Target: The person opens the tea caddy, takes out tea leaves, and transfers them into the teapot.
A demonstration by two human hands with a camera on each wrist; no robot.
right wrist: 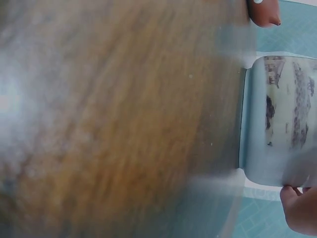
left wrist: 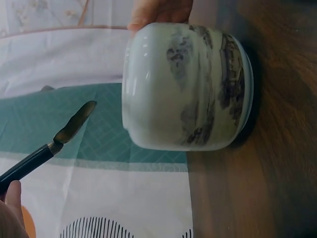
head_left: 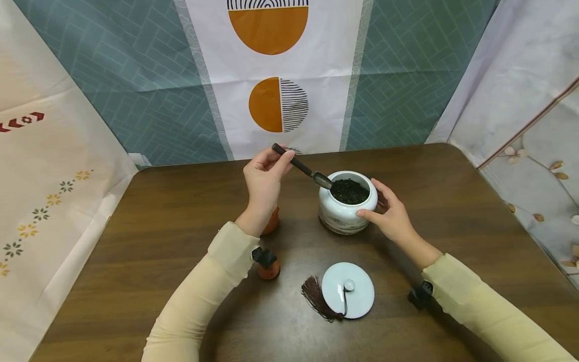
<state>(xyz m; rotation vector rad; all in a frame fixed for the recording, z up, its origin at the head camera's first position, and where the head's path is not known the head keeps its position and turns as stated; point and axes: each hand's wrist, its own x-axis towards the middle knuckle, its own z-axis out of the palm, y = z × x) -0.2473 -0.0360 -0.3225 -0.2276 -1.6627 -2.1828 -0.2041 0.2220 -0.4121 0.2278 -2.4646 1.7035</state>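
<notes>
Here, a black-handled scoop point(head_left: 302, 166) tilts near the rim of a rounded, glossy white jar point(head_left: 341, 215) holding crumbly dark leaves point(head_left: 349, 192). The left hand point(head_left: 264, 186) pinches the scoop between its fingers point(head_left: 262, 158); the right hand point(head_left: 390, 211) grips the jar, upright on a wood-grained bench point(head_left: 172, 226) behind a flat, round lid point(head_left: 333, 287) with a stringy brown tassel point(head_left: 317, 300).

Dark-handled scoop point(head_left: 302, 166), aslant and tip-down above an upright, lidless white jar point(head_left: 342, 216) with dark leafy contents point(head_left: 349, 191).
</notes>
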